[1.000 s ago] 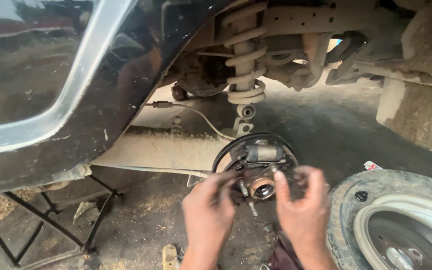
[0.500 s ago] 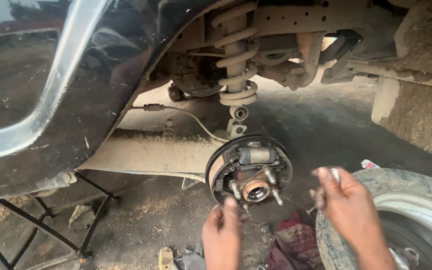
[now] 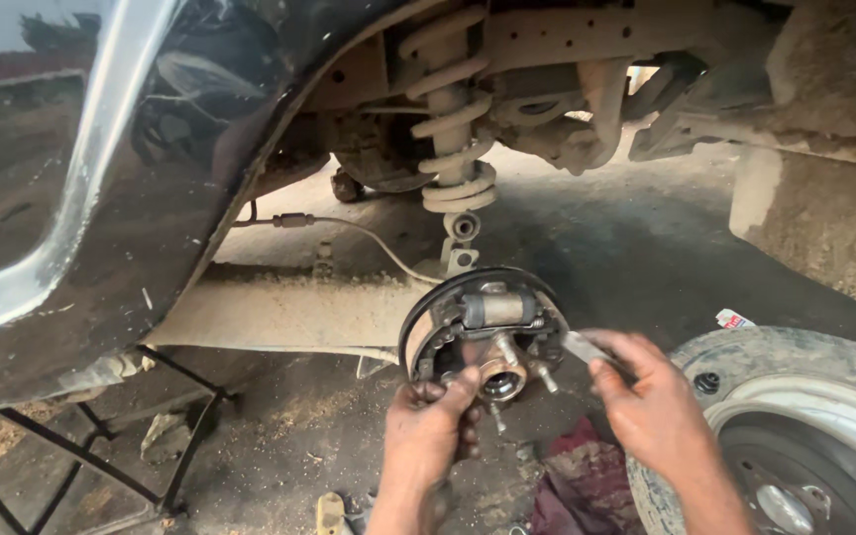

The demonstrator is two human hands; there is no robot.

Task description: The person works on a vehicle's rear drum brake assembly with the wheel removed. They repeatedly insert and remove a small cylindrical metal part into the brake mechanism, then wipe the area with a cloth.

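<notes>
A: Head cam, so what's going on at that round, rusty metal brake backing plate (image 3: 478, 322) under the black car?

B: Left hand (image 3: 428, 431) is curled, fingertips pressing the brass-coloured hub (image 3: 500, 374) at the plate's centre. Right hand (image 3: 651, 406) is just beside the plate, clenched around a thin flat grey metal tool (image 3: 582, 347) whose tip sticks out toward the hub. The removed dusty wheel (image 3: 795, 436) lies right beside that wrist.
</notes>
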